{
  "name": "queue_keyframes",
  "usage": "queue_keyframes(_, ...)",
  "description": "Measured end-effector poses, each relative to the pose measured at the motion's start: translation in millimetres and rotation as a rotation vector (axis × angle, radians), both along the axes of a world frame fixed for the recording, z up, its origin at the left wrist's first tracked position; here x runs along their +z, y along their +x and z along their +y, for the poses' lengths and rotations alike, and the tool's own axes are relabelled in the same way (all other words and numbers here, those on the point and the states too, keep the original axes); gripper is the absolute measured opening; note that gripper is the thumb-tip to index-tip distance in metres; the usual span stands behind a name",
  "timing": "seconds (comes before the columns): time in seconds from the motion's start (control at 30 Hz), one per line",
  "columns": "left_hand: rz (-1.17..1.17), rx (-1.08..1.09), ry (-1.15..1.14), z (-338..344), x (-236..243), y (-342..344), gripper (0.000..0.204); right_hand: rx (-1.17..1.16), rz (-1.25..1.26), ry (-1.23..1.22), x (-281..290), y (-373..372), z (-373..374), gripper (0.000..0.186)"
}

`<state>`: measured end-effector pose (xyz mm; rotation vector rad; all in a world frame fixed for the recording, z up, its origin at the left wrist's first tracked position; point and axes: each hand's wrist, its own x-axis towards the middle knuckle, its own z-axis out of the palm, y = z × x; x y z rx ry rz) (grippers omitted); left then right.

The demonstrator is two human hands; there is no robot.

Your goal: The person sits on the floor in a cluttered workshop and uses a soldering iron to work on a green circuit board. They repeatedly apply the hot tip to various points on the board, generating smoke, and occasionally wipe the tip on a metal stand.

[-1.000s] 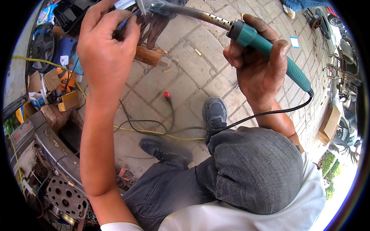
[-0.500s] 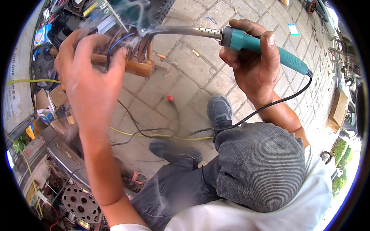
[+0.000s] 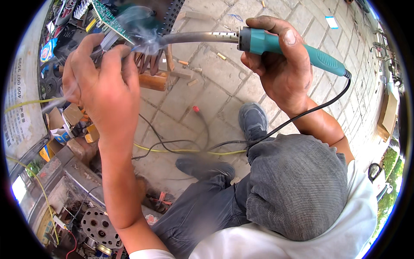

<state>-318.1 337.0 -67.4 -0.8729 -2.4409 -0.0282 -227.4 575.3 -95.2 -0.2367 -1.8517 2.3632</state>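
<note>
My right hand (image 3: 286,69) is wrapped round the teal handle of a soldering iron (image 3: 319,58), which points left with a long metal barrel. White smoke curls around its tip, close to a green circuit board (image 3: 111,21) that stands tilted at the upper left. At the board's lower corner, beside the tip, the fingertips of my left hand (image 3: 105,82) are pinched together. What they hold is hidden by the fingers and smoke. Brown loops (image 3: 150,62) hang just under the tip, next to a wooden piece (image 3: 153,81).
A black perforated crate (image 3: 172,15) stands at the top. Black and yellow cables (image 3: 194,151) cross the paved floor near my shoes. Small cardboard boxes (image 3: 73,113) and a round metal part with holes (image 3: 101,228) lie on the left.
The circuit board has come lower and more fully into view. My left fingers have drawn together beside it. The iron has shifted slightly left, and smoke now gathers thicker at its tip.
</note>
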Motion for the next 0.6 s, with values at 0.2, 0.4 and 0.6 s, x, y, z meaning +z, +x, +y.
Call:
queue_keyframes(0.2, -0.117, -0.104, 0.163, -4, 1, 6, 0.015, 0.092, 0.025, -0.121, -7, 5, 11, 0.055)
queue_keyframes(0.4, -0.114, -0.113, 0.164, -10, 2, 4, 0.014, 0.108, 0.058, -0.156, -8, 4, 13, 0.052)
queue_keyframes(0.6, -0.174, -0.075, 0.212, -12, 2, 6, 0.014, 0.141, 0.108, -0.133, -10, 2, 15, 0.050)
